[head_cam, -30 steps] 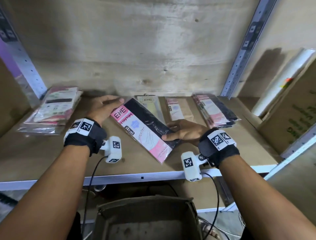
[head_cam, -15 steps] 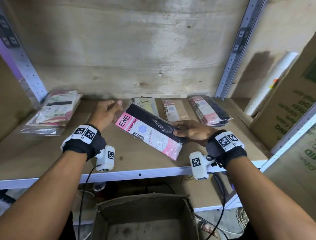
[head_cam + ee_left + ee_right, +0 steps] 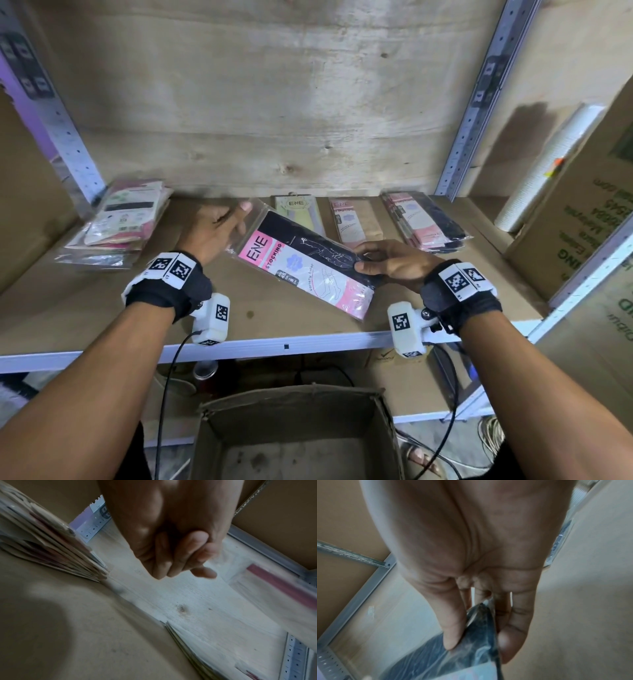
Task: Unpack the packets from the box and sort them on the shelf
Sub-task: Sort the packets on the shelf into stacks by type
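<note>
A black and pink ENE stocking packet [image 3: 305, 267] hangs tilted just above the wooden shelf [image 3: 102, 308], in the middle. My right hand [image 3: 387, 263] pinches its right edge, thumb on top and fingers below, as the right wrist view shows [image 3: 471, 642]. My left hand [image 3: 219, 229] is at the packet's top left corner, where its thumb and curled fingers [image 3: 188, 555] hold the clear flap. Below the shelf stands the open cardboard box [image 3: 298, 431]. No packets show in the part of it that I see.
Sorted piles lie along the back: a mixed stack [image 3: 116, 222] at the left, a yellow packet [image 3: 298, 209], a beige packet [image 3: 356, 222] and a dark stack [image 3: 424, 219]. A white roll [image 3: 544, 168] and a printed carton [image 3: 582, 219] stand right of the metal upright [image 3: 479, 102].
The packet lay flat under my hands a second ago. It has since come up off the board and shifted slightly right, and my right hand has gone from resting on it to pinching its edge.
</note>
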A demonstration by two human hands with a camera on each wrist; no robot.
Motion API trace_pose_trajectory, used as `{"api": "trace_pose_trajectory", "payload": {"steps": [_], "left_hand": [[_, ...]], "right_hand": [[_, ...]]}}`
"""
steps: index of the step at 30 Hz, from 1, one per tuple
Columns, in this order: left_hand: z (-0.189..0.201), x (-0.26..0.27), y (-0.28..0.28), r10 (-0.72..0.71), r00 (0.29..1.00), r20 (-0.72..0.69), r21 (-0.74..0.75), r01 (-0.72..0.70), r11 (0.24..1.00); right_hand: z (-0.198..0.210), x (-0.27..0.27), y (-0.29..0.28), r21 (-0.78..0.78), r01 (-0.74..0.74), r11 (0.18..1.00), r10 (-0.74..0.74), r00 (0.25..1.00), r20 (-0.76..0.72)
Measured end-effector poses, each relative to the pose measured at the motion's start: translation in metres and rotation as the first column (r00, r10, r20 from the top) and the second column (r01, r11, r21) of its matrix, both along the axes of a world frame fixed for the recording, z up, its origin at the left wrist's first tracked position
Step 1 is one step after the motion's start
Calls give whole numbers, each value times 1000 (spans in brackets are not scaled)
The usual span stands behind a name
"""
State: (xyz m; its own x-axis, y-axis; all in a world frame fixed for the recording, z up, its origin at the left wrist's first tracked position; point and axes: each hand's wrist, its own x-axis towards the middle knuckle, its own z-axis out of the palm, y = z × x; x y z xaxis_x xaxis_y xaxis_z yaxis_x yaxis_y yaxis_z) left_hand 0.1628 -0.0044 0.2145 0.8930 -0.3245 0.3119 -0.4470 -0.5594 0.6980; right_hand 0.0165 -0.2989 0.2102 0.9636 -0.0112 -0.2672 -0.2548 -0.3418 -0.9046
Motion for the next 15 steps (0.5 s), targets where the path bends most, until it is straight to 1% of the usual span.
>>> {"api": "trace_pose_trajectory", "payload": {"steps": [2,4,5,7,9,11,15], "left_hand": [[-1,1,0,25,999,33,29,-26,999],[-4,5,-2,14,1000,15,26,-15,1000],[-6,10,-4,-2,1000,-18,-5,2,1000],[-13,20,-10,-40,994,-102,-141,25,990],[-14,27,-17,-72,985,-157,-258,30,966],[-12,29,-25,-102,978,-184,-312,41,949],[-5,27,-37,-140,967,-212,-410,42,911]], "right_hand": [[-1,-1,-1,10,19,1000,-19,1000,12],[0,-1,-3,4,28,1000,-29,999,39],[1,-1,-5,-7,22,1000,-22,998,53],[4,-2,-11,-9,8,1000,-8,997,73],[6,-3,-17,-12,5,1000,-4,996,88],[8,-4,-25,-3,13,1000,-13,995,96],[14,-8,-38,20,-21,1000,19,996,91]]}}
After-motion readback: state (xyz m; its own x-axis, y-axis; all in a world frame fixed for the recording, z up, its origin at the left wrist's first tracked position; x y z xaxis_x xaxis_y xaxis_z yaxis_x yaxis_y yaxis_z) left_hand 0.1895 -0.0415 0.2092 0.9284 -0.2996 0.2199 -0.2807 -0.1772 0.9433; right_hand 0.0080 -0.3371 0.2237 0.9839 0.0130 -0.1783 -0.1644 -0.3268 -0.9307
